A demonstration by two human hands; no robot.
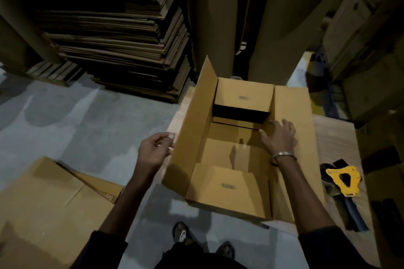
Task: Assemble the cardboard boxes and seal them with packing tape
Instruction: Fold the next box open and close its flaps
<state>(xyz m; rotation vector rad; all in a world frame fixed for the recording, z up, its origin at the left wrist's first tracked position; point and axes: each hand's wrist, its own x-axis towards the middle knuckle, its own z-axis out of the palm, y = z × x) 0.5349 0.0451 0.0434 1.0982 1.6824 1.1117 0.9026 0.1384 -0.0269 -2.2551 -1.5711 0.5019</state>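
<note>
An open brown cardboard box (229,188) lies on a wooden table (334,142), its flaps spread outward. My right hand (278,135) rests flat with spread fingers on the right long flap, beside the box's inner edge. My left hand (153,150) hovers just left of the raised left flap, fingers loosely curled and holding nothing. The near and far short flaps are folded inward. A yellow tape dispenser (342,179) lies on the table to the right of the box.
A flattened box (43,199) lies on the grey floor at lower left. A tall stack of flat cardboard (122,35) stands behind, with large cardboard rolls (290,6) and cartons at the back right. My feet (203,240) stand below the table edge.
</note>
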